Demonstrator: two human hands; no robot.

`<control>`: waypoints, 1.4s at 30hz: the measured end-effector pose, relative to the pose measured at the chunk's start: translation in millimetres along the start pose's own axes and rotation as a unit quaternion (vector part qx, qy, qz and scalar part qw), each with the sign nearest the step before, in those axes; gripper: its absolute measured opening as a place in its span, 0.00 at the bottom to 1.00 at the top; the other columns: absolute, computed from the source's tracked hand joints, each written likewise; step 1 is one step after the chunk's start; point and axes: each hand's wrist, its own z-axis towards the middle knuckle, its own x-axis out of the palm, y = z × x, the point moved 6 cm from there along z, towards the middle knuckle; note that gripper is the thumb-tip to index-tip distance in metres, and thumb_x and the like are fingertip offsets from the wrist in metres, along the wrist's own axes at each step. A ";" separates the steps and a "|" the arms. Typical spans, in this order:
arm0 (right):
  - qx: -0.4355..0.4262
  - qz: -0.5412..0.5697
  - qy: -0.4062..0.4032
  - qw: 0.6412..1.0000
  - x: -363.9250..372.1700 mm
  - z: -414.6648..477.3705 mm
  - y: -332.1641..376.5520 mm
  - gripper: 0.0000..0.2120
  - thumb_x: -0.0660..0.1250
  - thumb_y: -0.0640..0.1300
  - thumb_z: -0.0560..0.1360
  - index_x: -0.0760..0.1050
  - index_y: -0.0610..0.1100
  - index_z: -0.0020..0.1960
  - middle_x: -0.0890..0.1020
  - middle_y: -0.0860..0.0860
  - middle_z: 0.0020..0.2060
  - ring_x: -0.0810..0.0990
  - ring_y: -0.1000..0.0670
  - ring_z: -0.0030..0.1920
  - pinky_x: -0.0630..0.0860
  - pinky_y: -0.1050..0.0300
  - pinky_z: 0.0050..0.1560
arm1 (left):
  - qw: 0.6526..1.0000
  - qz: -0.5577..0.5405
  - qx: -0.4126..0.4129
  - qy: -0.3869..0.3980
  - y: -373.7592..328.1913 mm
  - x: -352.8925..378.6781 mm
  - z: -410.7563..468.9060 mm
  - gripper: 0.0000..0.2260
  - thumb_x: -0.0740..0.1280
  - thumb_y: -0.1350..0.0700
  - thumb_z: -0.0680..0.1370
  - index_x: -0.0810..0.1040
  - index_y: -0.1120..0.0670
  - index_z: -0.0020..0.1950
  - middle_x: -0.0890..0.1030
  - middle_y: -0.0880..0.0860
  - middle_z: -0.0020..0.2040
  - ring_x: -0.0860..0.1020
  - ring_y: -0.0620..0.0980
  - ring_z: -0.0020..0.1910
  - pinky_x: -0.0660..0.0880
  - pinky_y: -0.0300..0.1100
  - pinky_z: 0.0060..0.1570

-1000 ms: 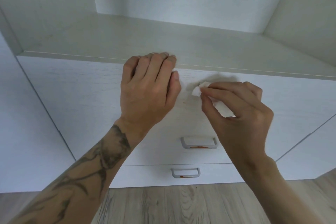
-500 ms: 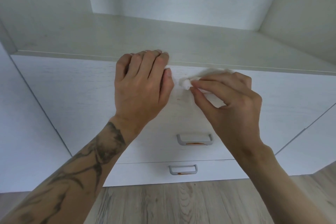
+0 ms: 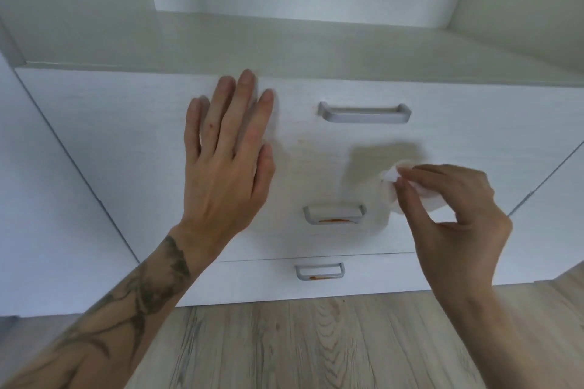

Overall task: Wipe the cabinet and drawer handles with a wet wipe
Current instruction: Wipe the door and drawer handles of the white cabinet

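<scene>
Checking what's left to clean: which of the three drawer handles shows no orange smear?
The top handle, the widest one. The middle handle and bottom handle each show an orange smear along the lower edge.

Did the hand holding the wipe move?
Yes. The right hand with the wipe dropped down from the top handle toward the middle handle.

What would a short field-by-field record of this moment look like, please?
left hand: fingers straight, flat at the drawer front, left of the top handle
right hand: pinches the wet wipe, right of the middle handle
top handle: uncovered, no hand on it
middle handle: orange smear along its lower edge
bottom handle: small orange mark at its lower edge
</scene>
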 end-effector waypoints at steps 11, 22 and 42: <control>0.098 0.030 0.069 0.992 54.1 -60.2 -48.1 0.06 0.75 0.43 0.78 0.86 0.49 0.55 0.84 0.60 0.50 0.79 0.48 0.55 0.79 0.40 0.53 | 0.999 0.024 0.000 0.032 -5.6 42.7 -71.7 0.30 0.62 0.56 0.85 0.54 0.59 0.85 0.50 0.61 0.84 0.44 0.59 0.84 0.48 0.62 0.82; 0.048 0.057 0.055 0.996 65.8 -81.2 -65.0 0.10 0.80 0.36 0.74 0.87 0.41 0.55 0.87 0.51 0.51 0.85 0.47 0.53 0.81 0.57 0.57 | 0.997 0.064 0.030 0.034 -4.3 71.2 -98.9 0.34 0.59 0.50 0.86 0.44 0.55 0.86 0.50 0.62 0.82 0.39 0.57 0.84 0.41 0.58 0.82; -0.023 0.051 0.109 0.993 74.8 -70.6 -62.2 0.07 0.79 0.39 0.75 0.87 0.44 0.53 0.86 0.56 0.50 0.77 0.49 0.50 0.77 0.51 0.49 | 0.995 0.091 0.043 0.000 -1.5 79.0 -101.4 0.34 0.57 0.47 0.85 0.45 0.55 0.86 0.38 0.56 0.85 0.39 0.56 0.84 0.40 0.58 0.83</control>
